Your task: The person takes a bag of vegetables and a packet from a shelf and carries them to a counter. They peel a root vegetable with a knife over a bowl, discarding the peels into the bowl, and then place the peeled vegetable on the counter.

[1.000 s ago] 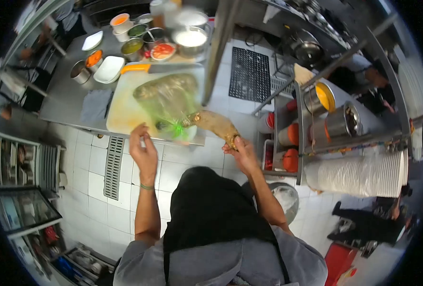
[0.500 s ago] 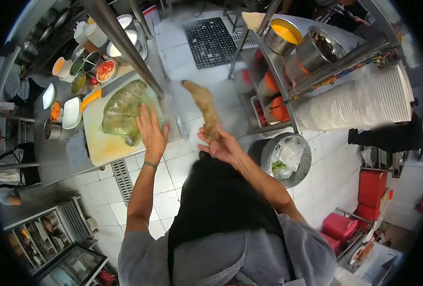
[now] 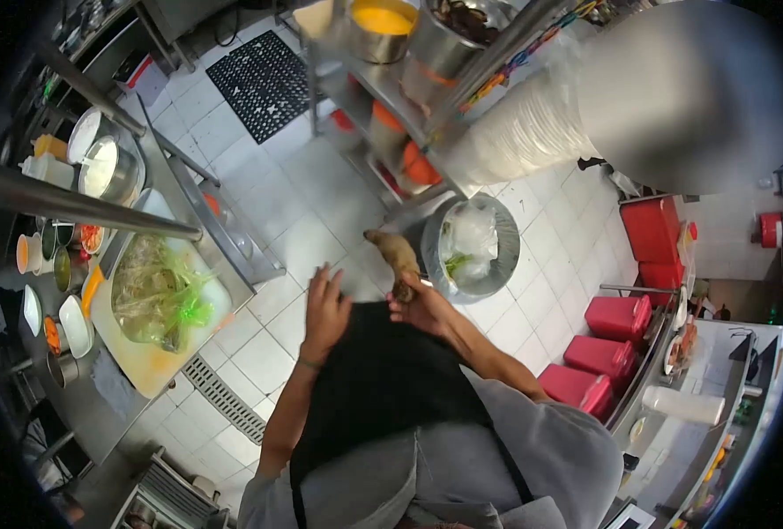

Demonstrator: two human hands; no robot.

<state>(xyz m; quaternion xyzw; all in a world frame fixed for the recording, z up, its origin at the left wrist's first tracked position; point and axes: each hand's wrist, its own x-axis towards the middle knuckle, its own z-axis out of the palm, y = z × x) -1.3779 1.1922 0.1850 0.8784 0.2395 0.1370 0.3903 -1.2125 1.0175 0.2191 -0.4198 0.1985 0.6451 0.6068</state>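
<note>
Left hand (image 3: 325,313) was loosely spread in the air beside the black apron (image 3: 369,388), while the right hand (image 3: 425,310) pinched the near end of a long brown piece (image 3: 396,254). This piece was above the tiled floor (image 3: 303,247), its other end toward the far left, and just to the right of it stood a bin (image 3: 503,273) with whitish plastic (image 3: 475,231) inside. On the counter (image 3: 100,432) at left, a greenish plastic bag (image 3: 149,295) lay upon the cutting board (image 3: 145,375)
</note>
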